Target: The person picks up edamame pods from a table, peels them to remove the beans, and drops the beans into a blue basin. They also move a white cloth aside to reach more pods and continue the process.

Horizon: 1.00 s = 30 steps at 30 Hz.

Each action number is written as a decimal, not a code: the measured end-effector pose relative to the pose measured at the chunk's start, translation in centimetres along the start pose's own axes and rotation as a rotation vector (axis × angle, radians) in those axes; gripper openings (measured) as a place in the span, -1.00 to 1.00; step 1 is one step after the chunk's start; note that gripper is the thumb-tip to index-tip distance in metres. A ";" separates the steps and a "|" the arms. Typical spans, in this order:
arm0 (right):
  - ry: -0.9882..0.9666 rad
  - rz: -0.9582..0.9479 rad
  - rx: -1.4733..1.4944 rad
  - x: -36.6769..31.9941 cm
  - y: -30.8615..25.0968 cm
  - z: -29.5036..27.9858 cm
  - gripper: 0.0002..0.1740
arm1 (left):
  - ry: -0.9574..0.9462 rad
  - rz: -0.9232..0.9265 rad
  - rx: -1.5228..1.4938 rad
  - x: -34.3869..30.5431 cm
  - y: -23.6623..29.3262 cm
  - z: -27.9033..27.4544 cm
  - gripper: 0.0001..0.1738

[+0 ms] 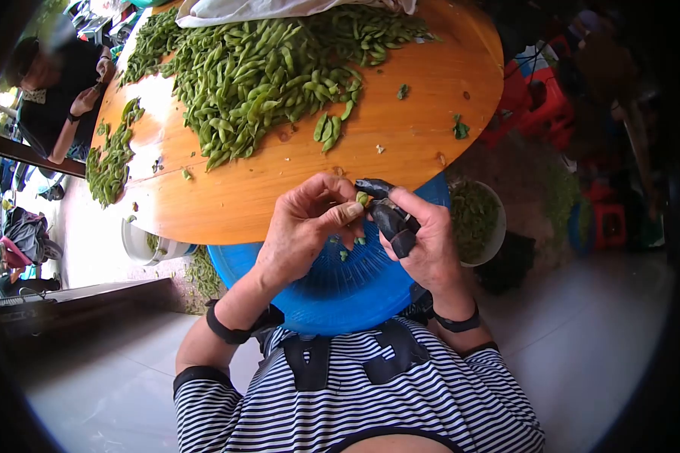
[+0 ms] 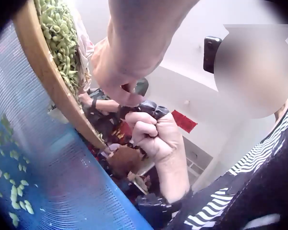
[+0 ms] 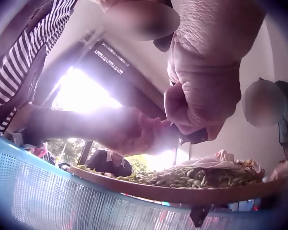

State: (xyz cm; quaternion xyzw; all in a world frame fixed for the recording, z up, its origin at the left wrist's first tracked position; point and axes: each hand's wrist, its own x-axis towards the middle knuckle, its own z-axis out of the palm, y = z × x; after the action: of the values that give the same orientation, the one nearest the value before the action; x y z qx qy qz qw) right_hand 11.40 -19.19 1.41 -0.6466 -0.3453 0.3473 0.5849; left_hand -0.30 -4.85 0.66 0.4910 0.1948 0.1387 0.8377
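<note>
Over a blue plastic basket [image 1: 310, 306], my two hands meet at a small green soybean pod [image 1: 363, 198]. My left hand [image 1: 298, 230] pinches it between thumb and forefinger. From the other side my right hand [image 1: 431, 241] grips it with a thumb and finger wrapped in black coverings [image 1: 391, 226]; its other fingers are curled into the palm, as the left wrist view shows. Most of the pod is hidden by the fingertips. Loose green beans [image 2: 17, 191] lie in the basket below.
A large heap of soybean pods [image 1: 242, 83] covers much of the wooden table [image 1: 408, 128], partly under a pale cloth [image 1: 279, 11]. White buckets [image 1: 493, 226] of green pods or husks stand beside the basket. Another person [image 1: 53, 98] sits at the table's left. Red stools [image 1: 544, 106] are at right.
</note>
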 end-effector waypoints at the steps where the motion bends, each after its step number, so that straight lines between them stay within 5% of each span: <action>1: 0.004 -0.017 0.004 -0.1 0.2 0.2 -0.58 | 0.000 0.001 -0.004 -0.2 -0.2 -0.1 -0.86; 8: -0.042 -0.084 -0.087 -0.4 -0.1 0.4 -0.54 | 0.078 0.076 0.047 -1.2 -0.9 -0.1 -0.84; 15: -0.037 -0.266 -0.248 0.2 0.4 -0.3 -0.73 | 0.085 0.243 0.159 -1.5 -2.1 0.2 -0.82; 17: -0.045 -0.274 -0.256 0.1 0.4 -0.5 -0.77 | 0.057 0.138 0.058 -1.6 -1.6 0.0 -0.82; 20: -0.108 -0.089 0.030 0.1 0.5 -0.8 -0.81 | -0.026 -0.049 -0.259 -1.4 -1.9 -0.4 -0.83; 22: -0.297 0.242 0.771 0.5 1.1 -1.5 -0.79 | -0.080 -0.135 -0.473 -1.1 -2.9 -0.7 -0.85; 26: -0.245 0.168 0.664 0.4 1.4 -1.3 -0.73 | -0.147 -0.109 -0.592 -0.6 -4.1 -0.4 -0.81; 30: -0.127 0.052 0.490 -0.2 1.4 -0.7 -0.77 | 0.014 -0.053 -0.284 -1.2 -3.1 0.3 -0.85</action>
State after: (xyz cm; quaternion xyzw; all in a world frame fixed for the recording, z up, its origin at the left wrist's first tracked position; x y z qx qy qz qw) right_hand 11.92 -19.86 0.11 -0.4713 -0.2700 0.4755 0.6920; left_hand -1.11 -7.08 -1.69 0.3610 0.1920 0.1459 0.9008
